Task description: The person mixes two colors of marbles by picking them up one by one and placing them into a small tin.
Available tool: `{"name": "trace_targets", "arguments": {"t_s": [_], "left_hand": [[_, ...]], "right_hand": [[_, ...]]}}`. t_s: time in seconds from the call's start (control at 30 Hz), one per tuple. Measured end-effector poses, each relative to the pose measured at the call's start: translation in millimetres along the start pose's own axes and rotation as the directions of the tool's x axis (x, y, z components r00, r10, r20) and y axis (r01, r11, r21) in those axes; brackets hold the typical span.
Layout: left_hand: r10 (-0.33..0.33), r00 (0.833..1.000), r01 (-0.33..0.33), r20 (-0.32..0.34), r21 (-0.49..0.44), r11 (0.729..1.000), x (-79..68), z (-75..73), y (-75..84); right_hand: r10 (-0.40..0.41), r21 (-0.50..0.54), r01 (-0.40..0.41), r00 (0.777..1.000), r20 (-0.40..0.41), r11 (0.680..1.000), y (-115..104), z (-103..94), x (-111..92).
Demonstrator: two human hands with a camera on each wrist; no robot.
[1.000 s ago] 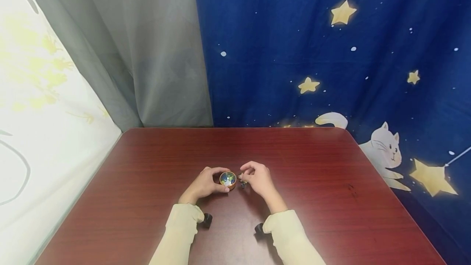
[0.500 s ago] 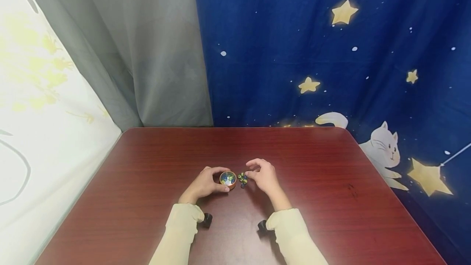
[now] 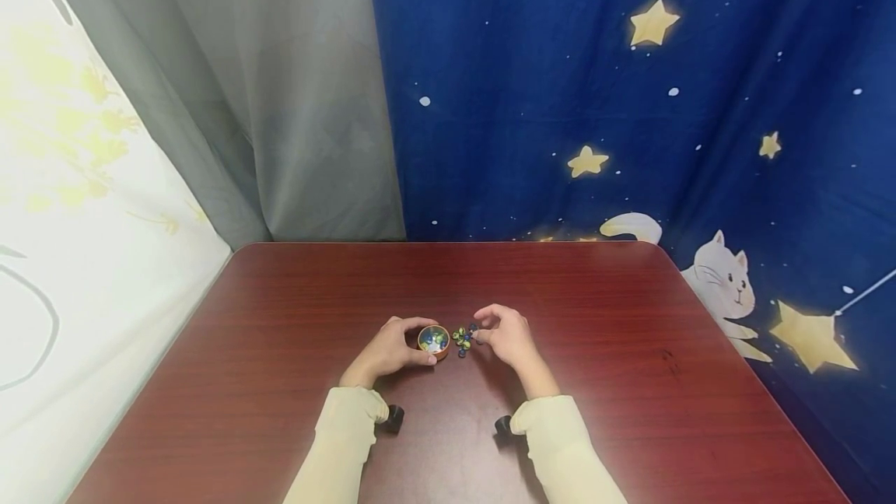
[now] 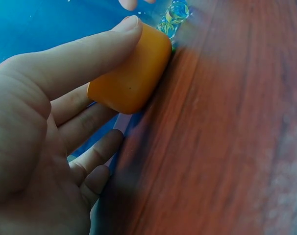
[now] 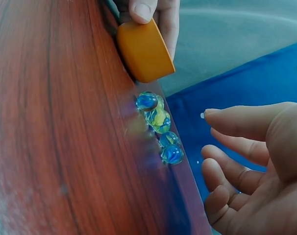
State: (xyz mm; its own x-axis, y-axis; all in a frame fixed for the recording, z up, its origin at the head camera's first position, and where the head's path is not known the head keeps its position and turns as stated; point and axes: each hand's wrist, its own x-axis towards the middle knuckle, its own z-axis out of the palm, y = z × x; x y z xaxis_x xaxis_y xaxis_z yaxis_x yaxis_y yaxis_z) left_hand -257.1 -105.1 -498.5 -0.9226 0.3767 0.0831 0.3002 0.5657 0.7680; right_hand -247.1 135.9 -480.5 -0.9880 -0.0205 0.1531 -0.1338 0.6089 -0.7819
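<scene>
My left hand (image 3: 385, 348) grips a small orange bowl (image 4: 138, 71) standing on the table, thumb on the near side and fingers round the far side. From the head view, blue and green glass marbles show inside the bowl. Just right of it lies a loose cluster of glass marbles (image 5: 160, 122), blue, green and yellow. My right hand (image 3: 509, 339) is beside the cluster's right edge, fingers loosely bent and thumb apart from them. In the right wrist view nothing shows between the right hand's thumb and fingers.
The dark red wooden table (image 3: 315, 286) spreads around both hands. Behind it hang a grey curtain (image 3: 315, 99) and a blue curtain (image 3: 504, 99) with stars and a cat. A pale patterned cloth (image 3: 84, 216) hangs on the left.
My right hand has drawn back rightward from the marbles, uncovering the cluster, which looks more spread out now. The left hand and the bowl have stayed in place.
</scene>
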Motion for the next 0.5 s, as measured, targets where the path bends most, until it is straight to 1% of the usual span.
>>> {"name": "trace_targets", "arguments": {"t_s": [0.2, 0.33, 0.5], "left_hand": [[0.001, 1.000, -0.001, 0.003, 0.001, 1.000, 0.5, -0.7, -0.1], [-0.004, 1.000, 0.004, 0.005, 0.002, 1.000, 0.6, -0.7, -0.5], [-0.003, 1.000, 0.003, 0.005, 0.002, 1.000, 0.4, -1.0, -0.7]], "right_hand": [[0.035, -0.042, -0.034, 0.999, 0.017, 0.999, 2.4, 0.2, -1.1], [0.057, -0.069, -0.054, 0.997, 0.048, 0.996, 4.2, -0.1, -2.0], [0.070, -0.070, -0.065, 0.994, 0.078, 0.995, 4.8, 0.2, -2.5]]}}
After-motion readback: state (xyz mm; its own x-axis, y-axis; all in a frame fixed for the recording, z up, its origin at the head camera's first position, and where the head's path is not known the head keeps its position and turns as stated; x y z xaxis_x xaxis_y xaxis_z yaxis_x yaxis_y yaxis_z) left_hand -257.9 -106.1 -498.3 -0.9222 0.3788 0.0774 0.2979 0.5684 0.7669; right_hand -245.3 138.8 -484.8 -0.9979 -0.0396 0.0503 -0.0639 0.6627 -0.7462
